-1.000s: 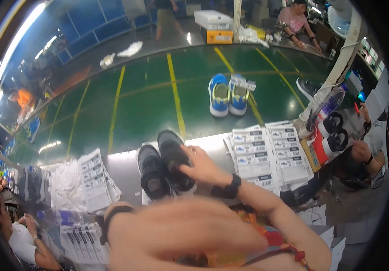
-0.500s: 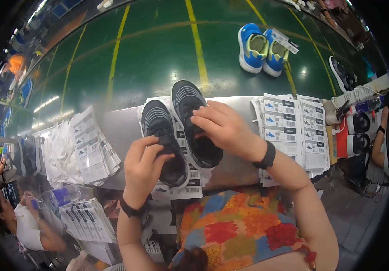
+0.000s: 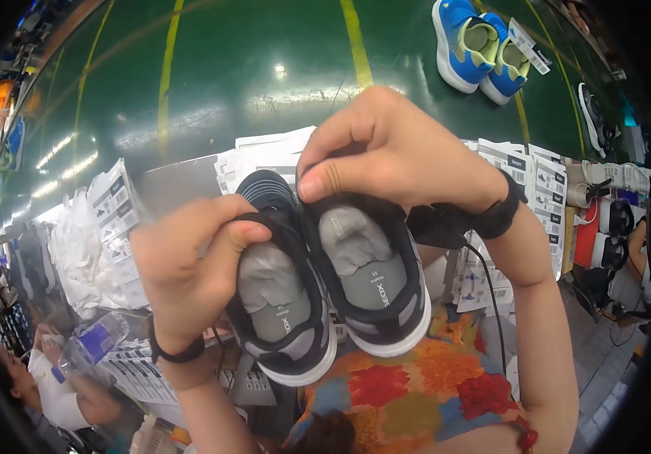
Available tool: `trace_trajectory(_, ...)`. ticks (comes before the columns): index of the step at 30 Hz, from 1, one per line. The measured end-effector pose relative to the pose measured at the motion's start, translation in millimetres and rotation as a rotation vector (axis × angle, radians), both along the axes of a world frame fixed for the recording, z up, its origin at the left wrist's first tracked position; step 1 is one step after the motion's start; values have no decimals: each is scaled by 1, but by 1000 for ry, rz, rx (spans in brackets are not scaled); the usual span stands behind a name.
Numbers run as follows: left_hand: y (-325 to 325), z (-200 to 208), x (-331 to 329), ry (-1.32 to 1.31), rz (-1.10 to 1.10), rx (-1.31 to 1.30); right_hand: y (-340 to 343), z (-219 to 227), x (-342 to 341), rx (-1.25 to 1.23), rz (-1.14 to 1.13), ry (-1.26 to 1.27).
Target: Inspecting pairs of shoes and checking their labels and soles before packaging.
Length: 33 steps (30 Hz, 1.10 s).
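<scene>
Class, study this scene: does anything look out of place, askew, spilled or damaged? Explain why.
No spill or damage stands out, including on the two dark shoes. The clear bottle at the left looks askew: it slants instead of standing upright, though the fisheye lens may exaggerate this.

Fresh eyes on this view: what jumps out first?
Two dark shoes front and centre, gripped near their openings by the left hand and right hand. At upper right, a bright blue pair with a white tag stands on the green surface.
</scene>
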<state>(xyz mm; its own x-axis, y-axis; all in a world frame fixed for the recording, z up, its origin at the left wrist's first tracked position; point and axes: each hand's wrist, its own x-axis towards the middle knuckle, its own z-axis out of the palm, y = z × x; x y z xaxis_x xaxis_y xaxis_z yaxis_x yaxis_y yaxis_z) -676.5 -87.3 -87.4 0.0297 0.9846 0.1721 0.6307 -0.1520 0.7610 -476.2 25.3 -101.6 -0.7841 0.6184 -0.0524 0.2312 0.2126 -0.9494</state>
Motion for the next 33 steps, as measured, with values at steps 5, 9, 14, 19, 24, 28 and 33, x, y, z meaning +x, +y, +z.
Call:
trace_trajectory(5, 7, -3, -11, -240, 57, -176, 9, -6, -10, -285, 7, 9)
trace_trajectory(9, 11, -7, -17, -361, 94, -314, 10, -9, -14, -369, 4, 14)
trace_trajectory(14, 15, -6, -16, -461, 105, -345, 12, -4, -13, -340, 17, -27)
trace_trajectory(19, -6, -14, 2, 23, 109, -36, -8, -9, 0, -134, -5, -41)
trace_trajectory(24, -88, -45, 21, 290, -296, 290, -93, -46, 49, 750, -43, 167)
trace_trajectory(28, -101, -68, 31, 220, 100, 171, -118, -27, 65, 639, -81, -292)
trace_trajectory(33, -84, -34, 38, 197, 65, -161, -103, -12, 71, 323, -122, -287)
